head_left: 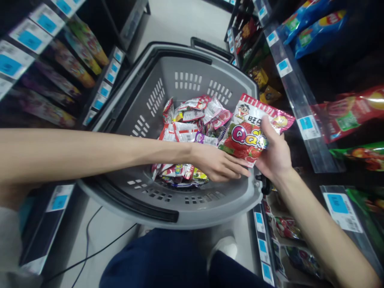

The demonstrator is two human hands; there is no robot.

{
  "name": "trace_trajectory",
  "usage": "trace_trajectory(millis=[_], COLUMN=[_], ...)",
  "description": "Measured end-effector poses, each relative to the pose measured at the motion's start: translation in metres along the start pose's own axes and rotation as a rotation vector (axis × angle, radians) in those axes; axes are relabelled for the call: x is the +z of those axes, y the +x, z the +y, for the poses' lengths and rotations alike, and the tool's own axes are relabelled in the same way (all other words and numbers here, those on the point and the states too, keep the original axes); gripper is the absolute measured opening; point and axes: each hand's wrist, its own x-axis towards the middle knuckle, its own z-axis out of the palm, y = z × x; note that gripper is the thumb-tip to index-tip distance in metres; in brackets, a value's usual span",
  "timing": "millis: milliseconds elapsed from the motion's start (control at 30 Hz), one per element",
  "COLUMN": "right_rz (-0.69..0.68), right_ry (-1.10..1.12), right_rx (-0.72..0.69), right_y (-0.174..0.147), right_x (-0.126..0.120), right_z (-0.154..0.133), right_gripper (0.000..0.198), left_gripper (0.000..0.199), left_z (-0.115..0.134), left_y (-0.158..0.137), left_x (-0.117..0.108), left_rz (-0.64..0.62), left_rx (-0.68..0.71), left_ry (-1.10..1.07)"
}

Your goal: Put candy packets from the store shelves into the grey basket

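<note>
Red strawberry-print candy packet (255, 130): pinched in right hand (274, 154) grip; left hand (220, 165) fingers loosely extended, touching packet's lower edge, above grey plastic basket (192, 72).

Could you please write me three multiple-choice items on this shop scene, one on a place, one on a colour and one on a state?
1. Where is the red strawberry candy bag?
A. on the floor
B. over the basket's right rim
C. on the left shelf

2. What colour is the basket?
A. grey
B. green
C. yellow

3. How does the right hand stand?
A. open and bare
B. closed on the bag
C. resting on a shelf

Answers: 1 B, the bag is held above the right rim. 2 A, its walls are grey. 3 B, the thumb lies across the bag, while the left hand touches the bag's lower edge.
</note>
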Motion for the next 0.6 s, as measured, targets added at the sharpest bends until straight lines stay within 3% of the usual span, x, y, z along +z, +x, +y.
trace_trajectory(millis=[233, 600], right_rz=[-0.013, -0.007], right_ry=[-0.079, -0.094], right_rx=[-0.030, -0.043], right_y=[-0.0001, -0.0006], right_x=[-0.0012, -0.0069], right_z=[0.0000, 0.0029], right_gripper=[0.054, 0.052], left_gripper=[0.023, 0.024], left_z=[-0.0012, -0.0050], left_y=[0.0009, 0.0012], left_x=[0.0002, 0.0048], left_rz=[-0.028, 0.034], left_rx=[0.059, 0.189], left_ry=[0.020, 0.114])
